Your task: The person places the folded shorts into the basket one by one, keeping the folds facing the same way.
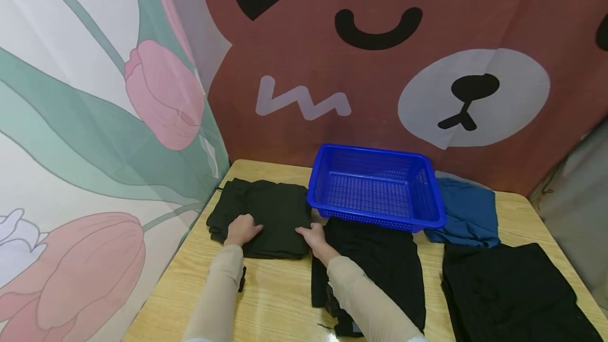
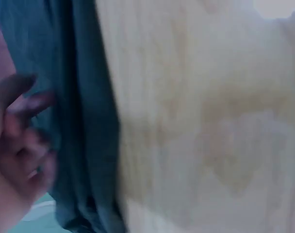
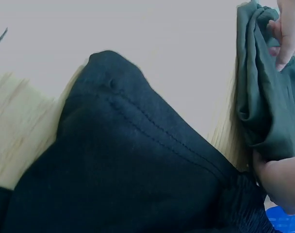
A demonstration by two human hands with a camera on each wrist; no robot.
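Observation:
A folded dark green garment (image 1: 273,215) lies at the table's left, its layered front edge toward me. Over its left front part is my left hand (image 1: 243,229), fingers loosely bent on the cloth; the left wrist view blurs this hand (image 2: 21,141). At the garment's right edge, my right hand (image 1: 314,236) pinches the cloth, thumb on top. In the right wrist view, part of the right hand (image 3: 283,179) reaches under the fold, and the green garment (image 3: 269,97) hangs together in layers. A black garment (image 1: 380,268) lies under my right forearm.
An empty blue plastic basket (image 1: 375,186) stands at the back, behind the black garment. Right of it lies a folded blue cloth (image 1: 467,212), with another folded black garment (image 1: 513,289) nearer me. The wooden table (image 1: 271,300) meets patterned hangings at the back and left.

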